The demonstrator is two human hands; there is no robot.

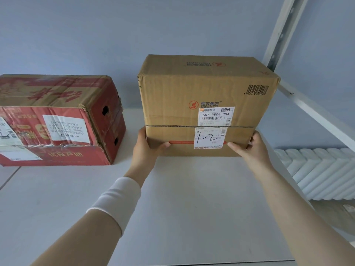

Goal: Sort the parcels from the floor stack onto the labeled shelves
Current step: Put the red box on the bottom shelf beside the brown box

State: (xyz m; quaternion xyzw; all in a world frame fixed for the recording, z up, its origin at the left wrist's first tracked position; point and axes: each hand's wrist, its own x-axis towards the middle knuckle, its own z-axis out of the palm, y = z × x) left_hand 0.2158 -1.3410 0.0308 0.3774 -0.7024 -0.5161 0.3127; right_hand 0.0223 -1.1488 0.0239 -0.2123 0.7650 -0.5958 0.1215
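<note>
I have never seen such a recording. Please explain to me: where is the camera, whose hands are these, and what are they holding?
This is one picture, taken by a camera worn on a person's head, looking forward and down. There is no machine: both arms are the person's own. The left hand and the right hand have their grip on the lower sides of a brown box, thumbs on its front. Its label bears a handwritten "1-2". The box seems to rest on a white shelf. To its left, apart, lies a red box.
</note>
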